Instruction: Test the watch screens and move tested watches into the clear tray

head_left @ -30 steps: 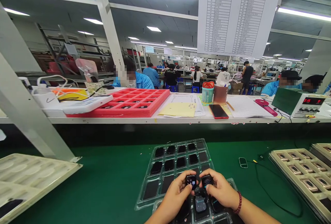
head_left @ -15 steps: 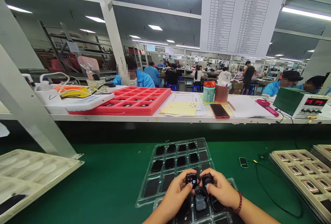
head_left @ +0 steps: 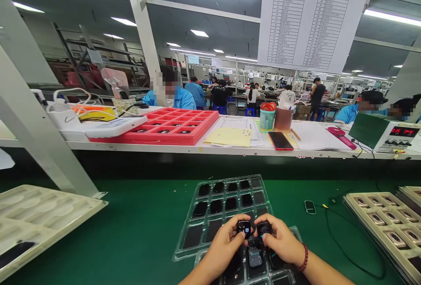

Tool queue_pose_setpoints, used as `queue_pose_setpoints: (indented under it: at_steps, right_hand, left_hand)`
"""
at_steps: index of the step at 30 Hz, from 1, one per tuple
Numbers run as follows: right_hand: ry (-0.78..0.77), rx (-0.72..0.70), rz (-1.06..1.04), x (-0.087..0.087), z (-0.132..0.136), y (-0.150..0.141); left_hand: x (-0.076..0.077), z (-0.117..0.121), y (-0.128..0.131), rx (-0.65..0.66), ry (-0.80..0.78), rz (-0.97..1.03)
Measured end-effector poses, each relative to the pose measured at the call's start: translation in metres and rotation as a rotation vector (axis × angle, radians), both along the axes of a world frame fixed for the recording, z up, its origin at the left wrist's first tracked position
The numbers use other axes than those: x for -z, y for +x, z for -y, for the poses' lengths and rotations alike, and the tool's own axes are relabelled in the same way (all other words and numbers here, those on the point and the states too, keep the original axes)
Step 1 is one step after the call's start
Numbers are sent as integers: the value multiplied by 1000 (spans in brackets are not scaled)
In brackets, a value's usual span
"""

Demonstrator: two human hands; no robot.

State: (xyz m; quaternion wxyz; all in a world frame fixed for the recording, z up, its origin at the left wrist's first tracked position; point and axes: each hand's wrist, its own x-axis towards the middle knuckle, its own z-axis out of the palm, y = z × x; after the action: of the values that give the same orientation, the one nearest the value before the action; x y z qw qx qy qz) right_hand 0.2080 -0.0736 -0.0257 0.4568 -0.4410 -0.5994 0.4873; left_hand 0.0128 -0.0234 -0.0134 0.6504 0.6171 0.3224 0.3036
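My left hand (head_left: 230,236) grips a black smartwatch (head_left: 244,228) by its edges; its small screen is lit. Close beside it, my right hand (head_left: 275,237), with a dark red bead bracelet at the wrist, pinches a second dark watch-sized piece (head_left: 264,228) that shows small pale text. Both are held above a clear plastic tray (head_left: 297,233), where a dark square piece with a greyish face (head_left: 255,256) lies in a compartment below my hands. Farther back lies another clear tray (head_left: 184,225) with several black square pieces in its rear compartments. My hands hide part of both trays.
Beige trays (head_left: 358,219) with gold-coloured watch cases stand at right, near a thin black cable (head_left: 332,236) and a loose small screen (head_left: 309,207). Another beige tray (head_left: 66,206) is at left. The shelf holds a red foam tray (head_left: 197,138), a phone (head_left: 280,140) and a power supply (head_left: 378,133).
The camera view has shifted slightly. Both hands keep their hold on the two pieces, with no other visible change on the bench.
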Motion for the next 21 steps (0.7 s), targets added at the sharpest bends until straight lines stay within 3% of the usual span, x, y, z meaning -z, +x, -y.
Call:
queue_pose_setpoints:
  at_steps: [21]
  right_hand:
    - [3, -7, 24, -1, 0, -1]
  left_hand:
    - [11, -5, 0, 0, 13, 16]
